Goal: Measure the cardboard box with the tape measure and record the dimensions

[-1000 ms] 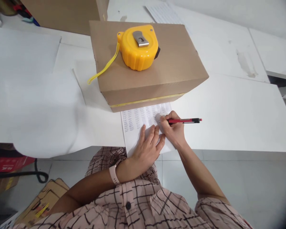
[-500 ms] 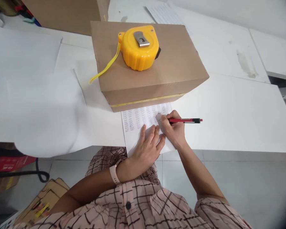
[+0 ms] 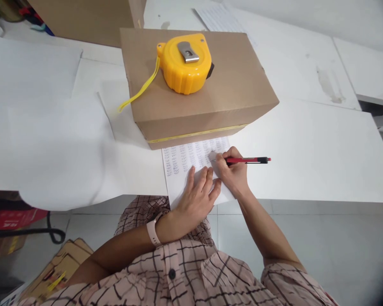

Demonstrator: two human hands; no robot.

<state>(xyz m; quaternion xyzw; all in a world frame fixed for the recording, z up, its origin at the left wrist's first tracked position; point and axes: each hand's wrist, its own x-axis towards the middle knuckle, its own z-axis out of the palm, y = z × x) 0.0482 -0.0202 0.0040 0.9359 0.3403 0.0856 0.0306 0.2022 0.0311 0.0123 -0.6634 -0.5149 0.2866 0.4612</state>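
Observation:
My right hand (image 3: 234, 171) is closed around a red and black pen (image 3: 250, 160), its tip against a sheet of paper (image 3: 178, 185) covered with columns of small handwriting. Flat on the lower part of that sheet lies my left hand (image 3: 199, 193), fingers stretched out and apart. The sheet's far end is hidden behind a brown cardboard box (image 3: 232, 91) with a yellow band along its front side. On top of the box rests a yellow tape measure (image 3: 188, 66) with a metal clip and a yellow wrist strap hanging toward the left edge.
Large white sheets (image 3: 44, 119) cover the left of the white table (image 3: 312, 157) and droop over its front edge. Another cardboard box (image 3: 89, 19) stands behind, and a written sheet (image 3: 220, 17) lies at the back. Flattened cardboard (image 3: 55, 272) is on the floor, lower left.
The view has shifted very slightly. Both hands, the pen and the box stay practically where they were.

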